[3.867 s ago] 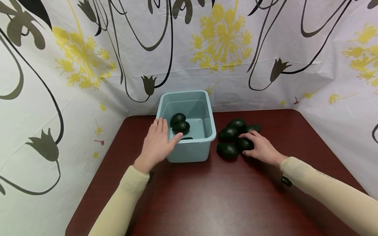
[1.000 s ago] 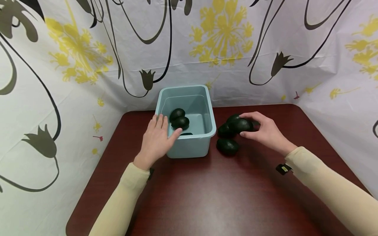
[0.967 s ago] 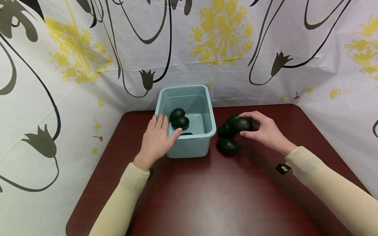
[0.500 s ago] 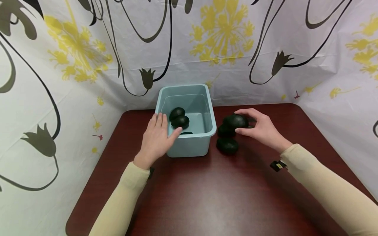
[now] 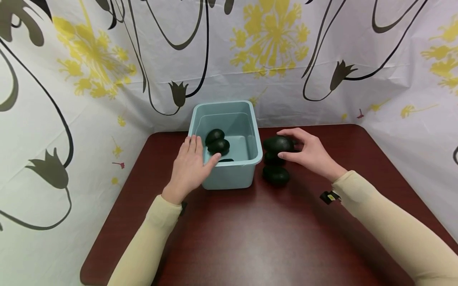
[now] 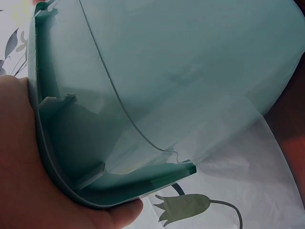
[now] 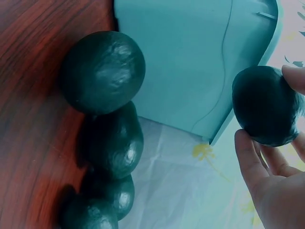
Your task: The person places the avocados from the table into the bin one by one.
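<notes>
My right hand point(image 5: 309, 153) pinches a dark green avocado point(image 5: 278, 144) between thumb and fingers. In the right wrist view that held avocado point(image 7: 264, 105) is off the table, apart from the row of others. In the head view it hides part of the avocados behind it. One avocado point(image 5: 276, 175) lies nearest the front of this group. My left hand point(image 5: 191, 167) rests with straight fingers on the near left corner of a pale blue plastic bin point(image 5: 229, 174). Inside the bin are avocados point(image 5: 218, 147), one mostly hidden by the front wall.
The bin stands toward the back of a dark red-brown table point(image 5: 250, 230), left of the loose avocados. A white cloth point(image 5: 222, 85) with flower prints hangs behind the table and along its sides.
My right hand has lifted an avocado out of the group and carried it left, toward the bin's right wall. The left hand has stayed on the bin.
</notes>
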`<act>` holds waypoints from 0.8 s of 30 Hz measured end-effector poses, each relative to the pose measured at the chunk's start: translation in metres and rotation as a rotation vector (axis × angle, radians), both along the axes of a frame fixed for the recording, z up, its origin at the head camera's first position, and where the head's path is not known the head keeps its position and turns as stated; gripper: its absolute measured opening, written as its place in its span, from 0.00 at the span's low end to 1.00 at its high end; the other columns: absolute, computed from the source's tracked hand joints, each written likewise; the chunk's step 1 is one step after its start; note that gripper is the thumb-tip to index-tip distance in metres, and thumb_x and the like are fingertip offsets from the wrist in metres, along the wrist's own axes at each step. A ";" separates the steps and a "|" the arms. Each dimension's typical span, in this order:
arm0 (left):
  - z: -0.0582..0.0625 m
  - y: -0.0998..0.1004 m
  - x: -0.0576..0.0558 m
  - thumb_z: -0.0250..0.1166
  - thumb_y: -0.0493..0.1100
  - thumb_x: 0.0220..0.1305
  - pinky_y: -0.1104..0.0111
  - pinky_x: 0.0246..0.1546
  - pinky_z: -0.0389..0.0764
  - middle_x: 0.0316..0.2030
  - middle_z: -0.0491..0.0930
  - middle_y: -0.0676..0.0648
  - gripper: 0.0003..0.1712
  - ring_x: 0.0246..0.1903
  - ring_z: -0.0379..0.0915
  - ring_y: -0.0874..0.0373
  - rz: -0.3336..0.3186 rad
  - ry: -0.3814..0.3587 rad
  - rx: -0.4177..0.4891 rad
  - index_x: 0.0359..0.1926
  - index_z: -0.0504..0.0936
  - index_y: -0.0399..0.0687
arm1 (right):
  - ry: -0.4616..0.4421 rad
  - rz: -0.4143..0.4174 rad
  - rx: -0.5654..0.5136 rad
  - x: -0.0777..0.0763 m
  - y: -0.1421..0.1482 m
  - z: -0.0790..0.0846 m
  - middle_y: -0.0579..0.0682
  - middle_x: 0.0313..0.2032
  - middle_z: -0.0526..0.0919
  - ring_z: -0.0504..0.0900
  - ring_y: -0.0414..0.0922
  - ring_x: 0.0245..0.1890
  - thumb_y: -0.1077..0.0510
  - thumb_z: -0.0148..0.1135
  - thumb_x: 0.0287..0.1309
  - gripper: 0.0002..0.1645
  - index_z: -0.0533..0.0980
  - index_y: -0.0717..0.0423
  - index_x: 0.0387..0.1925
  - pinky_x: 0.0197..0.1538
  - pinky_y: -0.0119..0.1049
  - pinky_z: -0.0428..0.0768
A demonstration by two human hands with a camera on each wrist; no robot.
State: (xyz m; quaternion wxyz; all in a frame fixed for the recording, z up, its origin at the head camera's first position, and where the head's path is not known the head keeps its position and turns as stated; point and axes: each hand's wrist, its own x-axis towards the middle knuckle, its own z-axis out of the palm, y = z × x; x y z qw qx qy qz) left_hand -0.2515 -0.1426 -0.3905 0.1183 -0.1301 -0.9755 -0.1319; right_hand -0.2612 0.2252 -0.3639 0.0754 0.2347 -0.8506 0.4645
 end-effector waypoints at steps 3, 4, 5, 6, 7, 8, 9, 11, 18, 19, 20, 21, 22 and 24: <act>0.000 0.000 0.000 0.34 0.81 0.66 0.53 0.74 0.48 0.77 0.49 0.34 0.61 0.77 0.39 0.40 0.001 -0.001 -0.002 0.77 0.50 0.32 | 0.004 0.005 0.000 -0.001 -0.002 0.002 0.44 0.56 0.78 0.79 0.41 0.50 0.57 0.76 0.55 0.33 0.76 0.44 0.63 0.51 0.35 0.81; 0.000 0.000 0.000 0.34 0.81 0.66 0.53 0.74 0.48 0.77 0.49 0.34 0.61 0.77 0.39 0.40 0.002 -0.001 -0.003 0.77 0.50 0.32 | 0.004 0.007 -0.001 -0.002 -0.003 0.002 0.43 0.56 0.78 0.79 0.41 0.51 0.57 0.76 0.55 0.33 0.76 0.43 0.63 0.52 0.36 0.81; 0.000 0.000 0.000 0.34 0.81 0.66 0.53 0.74 0.48 0.77 0.49 0.34 0.61 0.77 0.39 0.40 0.004 -0.001 -0.004 0.77 0.50 0.32 | 0.005 0.009 -0.002 -0.003 -0.004 0.002 0.43 0.56 0.78 0.78 0.41 0.51 0.56 0.76 0.56 0.33 0.76 0.42 0.62 0.52 0.36 0.81; 0.000 -0.001 0.000 0.34 0.81 0.66 0.53 0.74 0.48 0.77 0.49 0.34 0.61 0.77 0.39 0.40 0.006 0.000 -0.004 0.77 0.50 0.32 | 0.007 0.011 -0.003 -0.004 -0.004 0.003 0.43 0.55 0.78 0.78 0.42 0.51 0.56 0.76 0.56 0.33 0.76 0.41 0.62 0.52 0.36 0.81; 0.000 -0.001 0.000 0.34 0.81 0.66 0.53 0.74 0.48 0.77 0.48 0.34 0.62 0.77 0.39 0.40 0.007 0.001 -0.005 0.77 0.50 0.32 | 0.009 0.013 -0.007 -0.005 -0.005 0.003 0.43 0.55 0.78 0.78 0.42 0.52 0.55 0.76 0.56 0.33 0.76 0.41 0.63 0.53 0.36 0.80; 0.000 -0.001 0.000 0.34 0.81 0.66 0.53 0.74 0.48 0.77 0.48 0.34 0.62 0.77 0.39 0.40 0.008 0.000 -0.004 0.78 0.49 0.32 | 0.008 0.015 -0.012 -0.006 -0.006 0.003 0.43 0.55 0.78 0.78 0.42 0.52 0.55 0.76 0.56 0.32 0.76 0.40 0.62 0.53 0.35 0.80; 0.000 -0.001 0.000 0.34 0.81 0.66 0.53 0.74 0.48 0.77 0.48 0.34 0.62 0.77 0.39 0.40 0.007 -0.001 -0.003 0.78 0.49 0.32 | 0.007 0.014 -0.014 -0.007 -0.006 0.003 0.42 0.54 0.78 0.78 0.42 0.51 0.55 0.76 0.56 0.32 0.76 0.40 0.62 0.52 0.34 0.80; 0.000 -0.001 0.000 0.34 0.81 0.66 0.53 0.74 0.48 0.77 0.47 0.35 0.62 0.77 0.39 0.40 0.006 -0.002 0.002 0.78 0.49 0.32 | 0.008 0.014 -0.019 -0.009 -0.006 0.002 0.42 0.54 0.78 0.78 0.43 0.51 0.55 0.76 0.56 0.32 0.76 0.40 0.62 0.52 0.33 0.80; -0.002 0.000 0.001 0.34 0.82 0.65 0.53 0.74 0.48 0.78 0.46 0.35 0.63 0.77 0.37 0.41 0.001 -0.012 0.015 0.78 0.48 0.32 | 0.002 0.010 -0.020 -0.006 -0.005 0.006 0.43 0.53 0.78 0.80 0.44 0.49 0.55 0.76 0.56 0.33 0.76 0.45 0.63 0.52 0.32 0.80; -0.002 0.000 0.001 0.34 0.82 0.65 0.53 0.74 0.48 0.78 0.46 0.35 0.63 0.77 0.37 0.41 0.000 -0.009 0.015 0.78 0.48 0.32 | 0.001 0.009 -0.019 -0.006 -0.005 0.008 0.43 0.53 0.78 0.80 0.44 0.48 0.55 0.76 0.56 0.33 0.76 0.46 0.64 0.52 0.32 0.80; -0.002 0.000 0.001 0.34 0.82 0.65 0.53 0.74 0.48 0.78 0.46 0.35 0.63 0.77 0.38 0.41 -0.002 -0.003 0.014 0.78 0.48 0.32 | -0.001 0.005 -0.017 -0.005 -0.004 0.009 0.43 0.53 0.78 0.80 0.44 0.48 0.55 0.76 0.56 0.33 0.76 0.46 0.64 0.52 0.32 0.80; -0.002 0.000 0.001 0.34 0.82 0.65 0.53 0.74 0.49 0.78 0.46 0.35 0.63 0.77 0.38 0.41 -0.002 0.000 0.014 0.78 0.48 0.32 | 0.000 0.003 -0.015 -0.005 -0.004 0.011 0.43 0.53 0.78 0.80 0.44 0.48 0.54 0.76 0.56 0.34 0.76 0.46 0.64 0.52 0.32 0.80; -0.001 0.000 0.001 0.34 0.81 0.65 0.53 0.74 0.49 0.78 0.46 0.35 0.63 0.77 0.38 0.41 -0.002 0.003 0.014 0.78 0.48 0.32 | 0.000 0.002 -0.016 -0.005 -0.004 0.012 0.43 0.53 0.78 0.81 0.44 0.48 0.54 0.76 0.56 0.34 0.75 0.46 0.64 0.52 0.31 0.80; -0.001 0.001 0.000 0.35 0.81 0.66 0.53 0.74 0.49 0.77 0.47 0.35 0.62 0.77 0.39 0.41 -0.003 0.011 0.011 0.78 0.49 0.32 | -0.003 0.000 -0.019 -0.005 -0.004 0.013 0.43 0.53 0.78 0.81 0.44 0.48 0.54 0.76 0.56 0.34 0.75 0.45 0.64 0.51 0.31 0.80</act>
